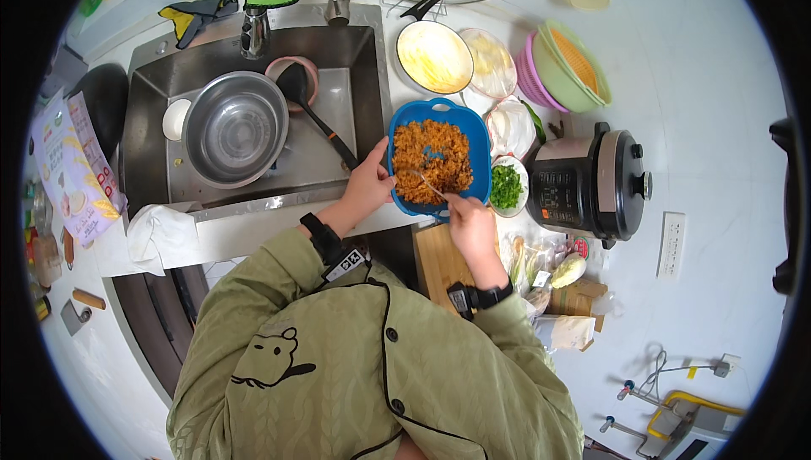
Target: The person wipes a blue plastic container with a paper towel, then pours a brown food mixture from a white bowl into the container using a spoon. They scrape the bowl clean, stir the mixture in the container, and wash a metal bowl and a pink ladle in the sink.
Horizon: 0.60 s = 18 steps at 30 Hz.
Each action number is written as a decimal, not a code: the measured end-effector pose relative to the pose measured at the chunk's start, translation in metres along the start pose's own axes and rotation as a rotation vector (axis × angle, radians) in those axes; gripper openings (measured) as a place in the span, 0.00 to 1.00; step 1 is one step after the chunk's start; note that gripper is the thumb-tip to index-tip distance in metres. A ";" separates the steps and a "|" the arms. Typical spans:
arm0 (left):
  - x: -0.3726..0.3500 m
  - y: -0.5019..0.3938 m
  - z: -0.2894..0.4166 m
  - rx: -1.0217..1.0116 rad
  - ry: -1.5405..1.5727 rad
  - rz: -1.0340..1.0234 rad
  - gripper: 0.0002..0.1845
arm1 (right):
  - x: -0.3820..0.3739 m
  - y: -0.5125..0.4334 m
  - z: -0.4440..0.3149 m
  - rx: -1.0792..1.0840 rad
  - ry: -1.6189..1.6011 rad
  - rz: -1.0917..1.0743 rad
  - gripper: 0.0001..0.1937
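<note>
A blue plastic basin stands on the counter just right of the sink, holding a brown, crumbly food mixture. Its left wall is gripped by my left hand, thumb at the rim. My right hand holds the handle of a metal spoon or fork, whose far end is sunk in the mixture and hidden. Blue bottom shows through a gap in the middle of the food. Close to the basin's right side sits a small bowl of chopped green herbs.
Left lies the sink with a metal bowl and black ladle. Behind the basin are a white-lined pan, a wrapped dish and nested colanders. An electric pressure cooker stands right; a wooden board is nearer me.
</note>
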State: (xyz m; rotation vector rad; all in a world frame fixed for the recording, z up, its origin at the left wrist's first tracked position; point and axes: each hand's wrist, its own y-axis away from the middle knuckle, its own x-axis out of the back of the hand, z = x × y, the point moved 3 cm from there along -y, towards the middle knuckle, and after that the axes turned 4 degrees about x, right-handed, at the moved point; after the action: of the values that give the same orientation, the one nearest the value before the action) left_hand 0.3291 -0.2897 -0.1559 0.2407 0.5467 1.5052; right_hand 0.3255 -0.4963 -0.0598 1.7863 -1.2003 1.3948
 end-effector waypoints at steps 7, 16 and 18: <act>0.000 -0.001 -0.002 0.006 -0.006 -0.012 0.43 | -0.008 -0.040 0.018 -0.180 0.130 0.206 0.14; -0.003 -0.001 -0.005 -0.013 0.003 -0.016 0.43 | 0.012 -0.022 0.020 -0.108 0.117 -0.037 0.15; -0.003 -0.001 -0.007 0.003 0.018 -0.007 0.42 | 0.021 -0.030 0.033 -0.027 0.135 0.122 0.14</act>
State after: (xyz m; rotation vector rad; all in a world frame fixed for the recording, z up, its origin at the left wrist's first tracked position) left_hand 0.3271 -0.2942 -0.1615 0.2277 0.5642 1.5011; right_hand 0.3682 -0.5179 -0.0473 1.5960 -1.2679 1.5344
